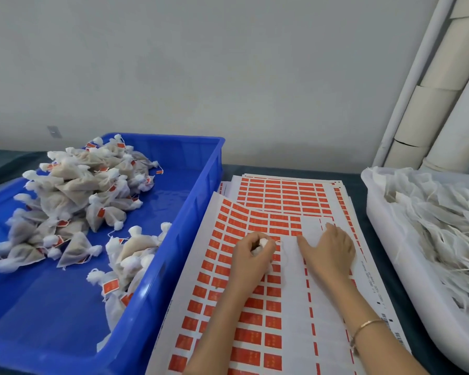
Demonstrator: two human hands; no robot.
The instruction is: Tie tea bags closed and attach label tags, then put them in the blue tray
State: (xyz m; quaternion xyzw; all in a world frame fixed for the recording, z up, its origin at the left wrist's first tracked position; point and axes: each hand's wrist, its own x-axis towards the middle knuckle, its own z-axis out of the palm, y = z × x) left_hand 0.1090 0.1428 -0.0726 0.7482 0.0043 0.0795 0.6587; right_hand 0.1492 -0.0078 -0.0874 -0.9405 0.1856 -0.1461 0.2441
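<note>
My left hand (251, 255) grips a white tea bag (261, 243) over the top sheet of red label stickers (244, 282); a thin string runs from the bag toward my right hand. My right hand (329, 249) lies flat, fingers spread, pressing on the bare white strip of that sheet where labels have been peeled off. The blue tray (173, 239) stands to the left and holds several tied tea bags with red tags (73, 196), heaped at its far left and along its right wall.
More label sheets (282, 193) are stacked under the top one. A white bin (406, 272) at the right holds several flat tea bags with loose strings (444, 223). Cardboard tubes (441, 109) lean in the right corner. A dark cloth covers the table.
</note>
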